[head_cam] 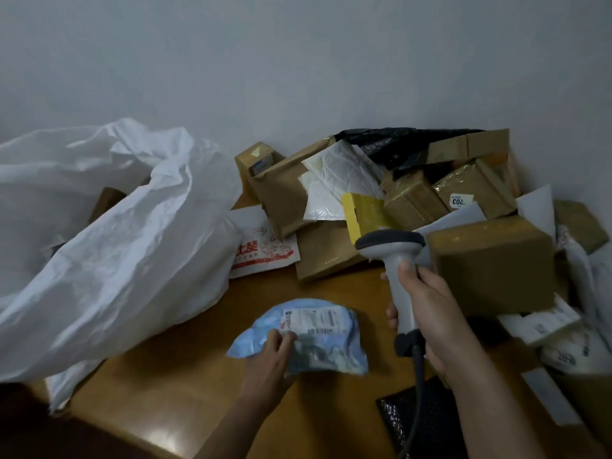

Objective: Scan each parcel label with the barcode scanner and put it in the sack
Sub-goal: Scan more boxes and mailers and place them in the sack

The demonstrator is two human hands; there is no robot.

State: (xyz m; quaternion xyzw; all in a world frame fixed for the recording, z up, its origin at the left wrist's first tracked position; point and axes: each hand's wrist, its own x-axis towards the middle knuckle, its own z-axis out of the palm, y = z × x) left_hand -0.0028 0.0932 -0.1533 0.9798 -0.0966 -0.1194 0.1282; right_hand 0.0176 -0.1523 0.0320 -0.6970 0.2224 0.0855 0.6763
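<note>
Now the left hand (pixel 271 351) holds a light blue parcel (pixel 308 336) by its near-left edge, thumb on top, low over the wooden bench (pixel 185 385), with the white label (pixel 314 321) facing up. The right hand (pixel 427 313) is wrapped around the handle of the grey barcode scanner (pixel 399 276), whose head points away, toward the pile of boxes (pixel 397 200) by the wall, not at the label. So a trigger press here would probably read nothing, or catch a label in the pile by mistake. The parcel is soft and wrinkled; a crease across the barcode could also spoil the reading. The white sack (pixel 109 246) lies open at the left, near the parcel, but its mouth sags, so a careless throw could miss it.
</note>
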